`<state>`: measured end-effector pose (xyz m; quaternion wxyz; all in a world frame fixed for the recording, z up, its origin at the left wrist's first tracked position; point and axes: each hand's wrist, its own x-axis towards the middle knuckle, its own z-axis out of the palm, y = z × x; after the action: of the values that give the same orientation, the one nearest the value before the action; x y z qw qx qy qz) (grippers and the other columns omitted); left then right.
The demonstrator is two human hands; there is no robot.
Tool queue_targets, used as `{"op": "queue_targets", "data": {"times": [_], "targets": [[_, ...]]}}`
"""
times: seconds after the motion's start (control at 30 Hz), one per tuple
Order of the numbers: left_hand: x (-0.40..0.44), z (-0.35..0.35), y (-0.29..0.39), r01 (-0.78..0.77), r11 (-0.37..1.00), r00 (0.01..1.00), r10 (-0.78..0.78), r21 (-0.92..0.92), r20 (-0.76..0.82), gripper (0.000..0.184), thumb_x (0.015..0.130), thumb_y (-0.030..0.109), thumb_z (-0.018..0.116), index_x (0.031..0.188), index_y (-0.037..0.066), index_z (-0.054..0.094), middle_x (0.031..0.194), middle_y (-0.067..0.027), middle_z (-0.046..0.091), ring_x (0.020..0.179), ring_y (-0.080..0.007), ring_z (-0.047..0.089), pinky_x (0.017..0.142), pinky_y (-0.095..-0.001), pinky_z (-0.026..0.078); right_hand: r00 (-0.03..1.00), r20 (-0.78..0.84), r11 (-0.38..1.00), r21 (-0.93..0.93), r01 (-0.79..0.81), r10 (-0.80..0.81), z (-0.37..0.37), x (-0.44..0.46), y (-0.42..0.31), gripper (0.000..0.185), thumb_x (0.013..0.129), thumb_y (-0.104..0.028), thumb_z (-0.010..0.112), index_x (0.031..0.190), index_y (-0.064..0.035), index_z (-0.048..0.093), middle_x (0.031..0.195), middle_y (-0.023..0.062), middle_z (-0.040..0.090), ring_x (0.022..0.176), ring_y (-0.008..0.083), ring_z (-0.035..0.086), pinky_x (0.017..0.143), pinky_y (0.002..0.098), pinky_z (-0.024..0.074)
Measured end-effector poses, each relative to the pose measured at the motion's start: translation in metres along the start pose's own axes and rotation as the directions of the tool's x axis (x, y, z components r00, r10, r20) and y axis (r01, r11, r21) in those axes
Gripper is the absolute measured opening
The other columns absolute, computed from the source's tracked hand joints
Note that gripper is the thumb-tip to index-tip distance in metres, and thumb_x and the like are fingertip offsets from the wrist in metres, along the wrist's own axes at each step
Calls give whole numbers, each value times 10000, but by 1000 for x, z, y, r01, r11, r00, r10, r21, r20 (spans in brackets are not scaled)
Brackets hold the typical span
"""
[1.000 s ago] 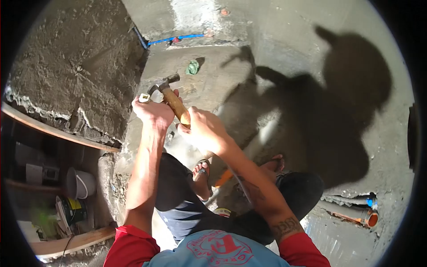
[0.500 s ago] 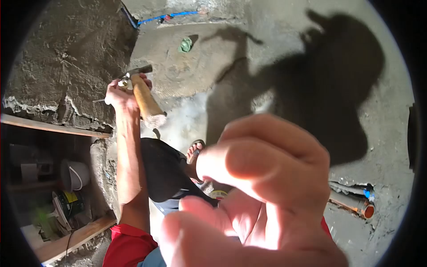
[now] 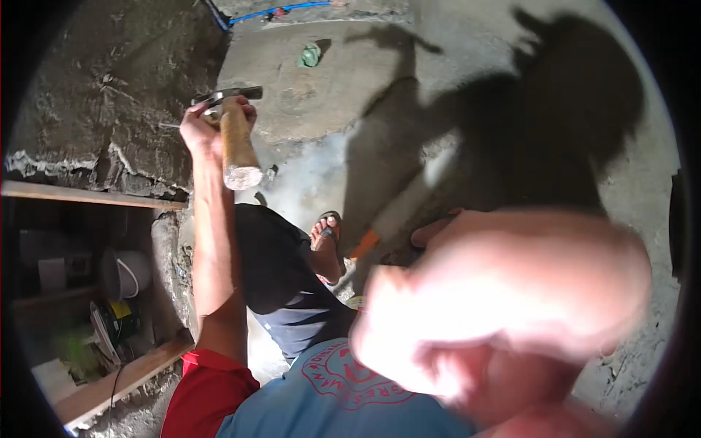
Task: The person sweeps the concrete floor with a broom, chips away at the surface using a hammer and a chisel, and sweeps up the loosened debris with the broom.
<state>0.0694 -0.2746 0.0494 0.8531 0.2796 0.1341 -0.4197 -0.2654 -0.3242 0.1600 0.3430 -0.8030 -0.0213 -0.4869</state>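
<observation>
My left hand reaches forward and is closed around a hammer near its head. The hammer has a thick wooden handle whose butt points back toward me, and a dark metal head that lies across the top of the hand. A thin metal rod or nail sticks out to the left of the fingers; a shiny bit also shows beside the handle, too unclear to name. Close to the camera, my right hand is smeared by motion. Its fingers look bent, but whether it holds anything is hidden.
Rough wet-looking cement covers the left side. Below it a wooden-edged opening holds a white bucket and a yellow-labelled dark container. A crumpled green object lies ahead, near a blue pipe. An orange piece lies beside my sandalled foot.
My right hand has moved to the right, uncovering my shirt and the orange piece. The left hand with the hammer has shifted slightly up, and the handle points more straight toward me.
</observation>
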Motion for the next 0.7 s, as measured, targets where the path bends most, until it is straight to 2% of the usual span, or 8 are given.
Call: {"op": "queue_targets", "data": {"times": [0.07, 0.13, 0.2, 0.27, 0.37, 0.43, 0.57, 0.7], "targets": [[13, -17, 12, 113, 992, 988, -106, -59, 109, 490, 836, 260, 428, 1085, -162, 432, 934, -292, 542, 786, -366, 527, 740, -490, 475, 981, -86, 985, 48, -168, 172, -2, -2, 6, 305, 838, -115, 683, 1101, -22, 562, 948, 89, 582, 677, 124, 580, 616, 270, 495], [12, -17, 13, 0, 996, 996, -8, 84, 89, 477, 844, 245, 425, 1082, -168, 439, 950, -303, 555, 796, -368, 538, 742, -482, 473, 912, -150, 924, 99, -370, 381, 0, -7, 18, 304, 842, -112, 681, 1103, -19, 558, 938, 83, 583, 665, 111, 577, 612, 260, 494], [-10, 3, 3, -83, 995, 997, 83, 48, 3, 212, 872, 42, 431, 957, -140, 499, 894, -231, 526, 832, -286, 513, 725, -380, 436, 827, -54, 829, 69, -556, 559, 9, -14, 31, 303, 846, -109, 678, 1106, -15, 555, 927, 77, 583, 654, 97, 574, 608, 250, 493], [1, -5, 9, -49, 998, 999, 49, -34, -7, 246, 868, 67, 455, 1013, -130, 479, 938, -240, 525, 876, -290, 508, 748, -388, 434, 703, 144, 717, -89, -691, 696, 24, -29, 36, 344, 865, -169, 675, 1152, -37, 538, 931, 94, 620, 726, 164, 646, 638, 319, 522], [5, -16, 21, -81, 995, 994, 85, -59, 70, 368, 838, 106, 473, 1075, -173, 444, 981, -253, 505, 916, -323, 500, 800, -417, 435, 755, 212, 784, -201, -587, 620, 58, -65, 48, 372, 878, -232, 665, 1179, -63, 527, 956, 148, 631, 755, 295, 661, 681, 402, 531], [2, -14, 18, -124, 992, 990, 126, -30, 66, 393, 799, 148, 506, 1050, -149, 447, 965, -254, 509, 888, -324, 508, 789, -421, 433, 636, 362, 731, -309, -608, 682, 68, -88, 50, 369, 884, -294, 650, 1167, -87, 538, 1005, 178, 636, 821, 379, 647, 723, 463, 518], [-3, -11, 14, -109, 991, 988, 117, -81, 99, 399, 767, 145, 535, 1045, -116, 419, 963, -248, 488, 909, -319, 506, 781, -414, 430, 596, 382, 701, -256, -666, 706, 72, -153, 60, 361, 897, -303, 628, 1169, -82, 539, 1014, 167, 637, 868, 373, 650, 729, 469, 514], [-2, -10, 14, -116, 992, 985, 121, -49, 126, 431, 785, 170, 513, 1076, -125, 398, 973, -265, 500, 897, -324, 511, 785, -413, 436, 414, 399, 545, -309, -780, 818, 70, -196, 74, 338, 896, -304, 622, 1146, -90, 545, 1000, 145, 643, 893, 369, 647, 731, 475, 513]]}}
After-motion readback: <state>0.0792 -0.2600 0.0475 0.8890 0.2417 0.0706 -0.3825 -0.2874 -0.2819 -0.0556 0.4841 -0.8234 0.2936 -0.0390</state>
